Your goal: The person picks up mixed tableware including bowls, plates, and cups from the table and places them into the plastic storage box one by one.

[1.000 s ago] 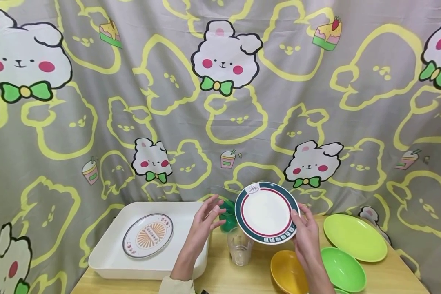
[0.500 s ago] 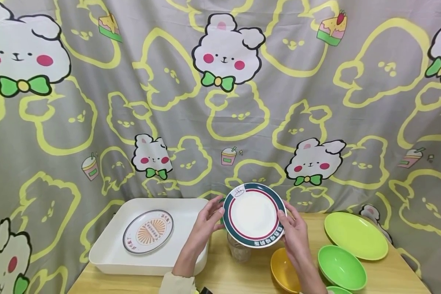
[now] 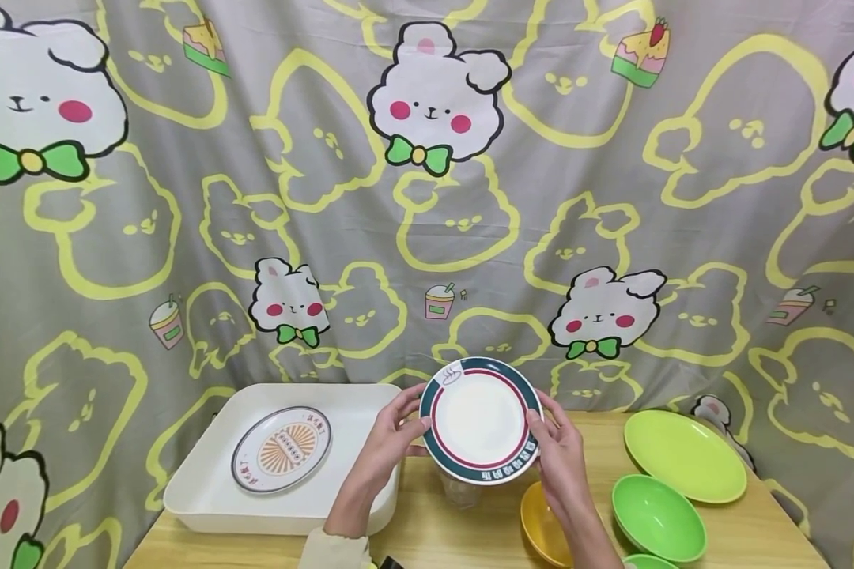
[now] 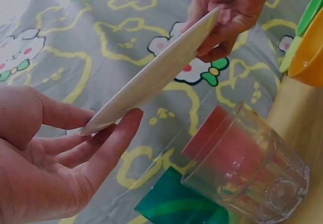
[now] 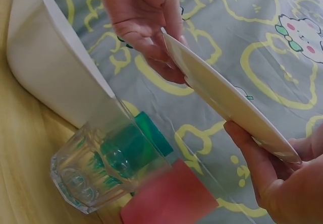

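A round white plate point(image 3: 480, 427) with a dark green rim band and a thin red ring is held up, tilted, above the table. My left hand point(image 3: 391, 438) pinches its left edge, thumb on the upper face and fingers beneath. On the opposite edge, my right hand point(image 3: 561, 454) grips it the same way. Both wrist views show the plate point(image 4: 156, 75) nearly edge-on between the hands. Below it stands a clear glass point(image 5: 88, 171), mostly covered by the plate in the head view. Beside the glass are a green cup point(image 4: 176, 199) and a red cup point(image 4: 217, 135).
To the left, a white tray point(image 3: 206, 518) contains an oval plate point(image 3: 282, 450) with an orange sunburst. A yellow-green oval plate point(image 3: 683, 454), a green bowl point(image 3: 658, 518) and an orange bowl point(image 3: 539, 521) sit on the right. Behind the table hangs a rabbit-print curtain point(image 3: 356, 221).
The plate has moved left in my right hand. My left hand, apart from it a second ago, now pinches its left edge.
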Tool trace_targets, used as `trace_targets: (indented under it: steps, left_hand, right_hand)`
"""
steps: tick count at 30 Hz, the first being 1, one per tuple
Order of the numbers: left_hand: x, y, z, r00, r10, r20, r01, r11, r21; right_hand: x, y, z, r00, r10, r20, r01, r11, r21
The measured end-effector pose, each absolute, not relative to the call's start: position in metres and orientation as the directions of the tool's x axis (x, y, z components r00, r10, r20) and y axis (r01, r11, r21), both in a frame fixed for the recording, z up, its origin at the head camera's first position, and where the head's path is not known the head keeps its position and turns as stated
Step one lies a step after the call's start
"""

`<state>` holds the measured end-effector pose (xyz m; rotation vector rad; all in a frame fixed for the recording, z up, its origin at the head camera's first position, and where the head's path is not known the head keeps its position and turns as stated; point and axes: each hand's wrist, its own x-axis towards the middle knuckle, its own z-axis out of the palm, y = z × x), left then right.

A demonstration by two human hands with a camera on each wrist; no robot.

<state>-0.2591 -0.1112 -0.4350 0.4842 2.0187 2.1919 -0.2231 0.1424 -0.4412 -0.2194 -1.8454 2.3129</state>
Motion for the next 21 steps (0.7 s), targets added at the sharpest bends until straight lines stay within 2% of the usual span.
trace_targets:
  steps: [13,21]
  left_hand:
    - [-0.2571,-0.1105,-0.4328,-0.960,0.249,0.127,0.109,-0.083,0.991]
    - [-0.2557,-0.1081,-0.4288,-0.970,0.204,0.135,0.123,-0.071,0.990]
  right_hand:
    - [-0.2212,0.1382,-0.4422,-0.975,0.221,0.023,-0.069,-0.203,-0.977]
    - [-0.2198,0.1465,-0.4364,-0.986,0.167,0.004,-0.028,-0.142,-0.989]
